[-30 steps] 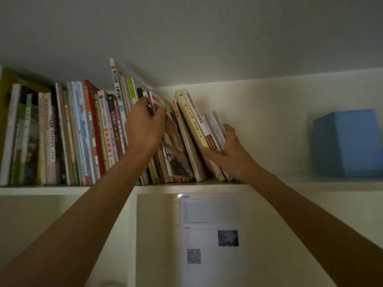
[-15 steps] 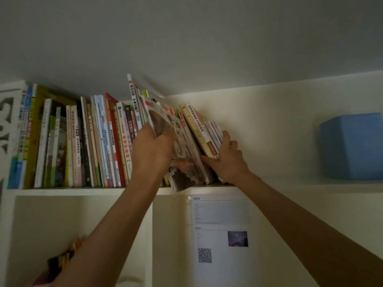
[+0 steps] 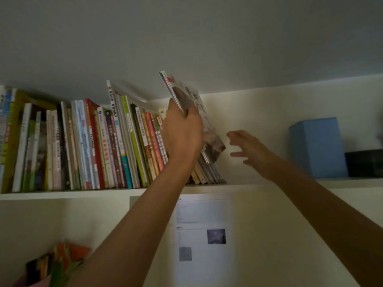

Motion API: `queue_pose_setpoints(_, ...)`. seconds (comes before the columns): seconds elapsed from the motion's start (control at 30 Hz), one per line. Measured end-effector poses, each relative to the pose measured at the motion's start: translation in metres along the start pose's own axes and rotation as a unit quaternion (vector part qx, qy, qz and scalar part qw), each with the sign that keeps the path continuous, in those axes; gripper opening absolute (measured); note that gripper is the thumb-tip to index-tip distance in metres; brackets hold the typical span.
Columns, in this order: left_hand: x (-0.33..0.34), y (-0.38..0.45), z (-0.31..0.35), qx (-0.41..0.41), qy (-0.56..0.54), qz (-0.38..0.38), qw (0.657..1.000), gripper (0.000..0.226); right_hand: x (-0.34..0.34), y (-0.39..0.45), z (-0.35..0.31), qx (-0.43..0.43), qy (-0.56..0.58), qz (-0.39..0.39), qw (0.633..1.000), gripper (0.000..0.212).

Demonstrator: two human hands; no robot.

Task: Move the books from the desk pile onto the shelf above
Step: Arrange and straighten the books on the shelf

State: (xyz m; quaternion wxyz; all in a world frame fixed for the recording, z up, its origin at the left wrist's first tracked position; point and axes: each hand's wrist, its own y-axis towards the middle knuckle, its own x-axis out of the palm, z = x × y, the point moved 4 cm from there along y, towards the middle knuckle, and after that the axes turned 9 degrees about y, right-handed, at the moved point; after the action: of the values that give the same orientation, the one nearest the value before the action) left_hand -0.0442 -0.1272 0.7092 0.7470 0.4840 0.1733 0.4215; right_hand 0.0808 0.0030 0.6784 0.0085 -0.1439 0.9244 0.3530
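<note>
A long row of books [image 3: 87,146] stands on the white shelf [image 3: 62,194] under the ceiling. My left hand [image 3: 182,133] grips a thin picture book [image 3: 199,112], lifted and tilted at the right end of the row, its lower corner over several leaning books [image 3: 209,172]. My right hand [image 3: 248,150] hovers just right of that book with fingers spread, touching nothing. The desk pile is out of sight.
A blue box [image 3: 317,148] stands on the shelf at the right, with a dark object [image 3: 364,165] beside it. Bare shelf lies between the books and the box. A printed sheet [image 3: 203,228] hangs on the wall below. Colourful items [image 3: 60,259] sit at lower left.
My left hand has pulled the thin picture book up and to the right, out of the row. My right hand has let go of the leaning books and moved away to the right.
</note>
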Motion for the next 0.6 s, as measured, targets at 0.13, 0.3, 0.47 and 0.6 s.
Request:
queue_pose_setpoints(0.13,0.021,-0.009,0.016,0.045,0.028,0.01,0.999,0.023,-0.004,-0.006,0.02,0.069,0.069,-0.067,0.993,0.05)
queue_pose_setpoints(0.3,0.069,-0.022,-0.001,0.033,0.18,-0.014,0.983,0.025,-0.016,0.0,0.036,0.075,-0.077,-0.048,0.993,0.052)
queue_pose_setpoints(0.47,0.096,-0.023,-0.067,-0.003,0.345,-0.015,0.939,0.036,-0.013,0.006,0.039,0.033,-0.104,-0.078,0.991,0.039)
queue_pose_setpoints(0.6,0.086,-0.019,-0.072,0.022,0.293,0.029,0.955,0.058,-0.001,-0.001,0.035,0.029,-0.057,-0.138,0.988,0.041)
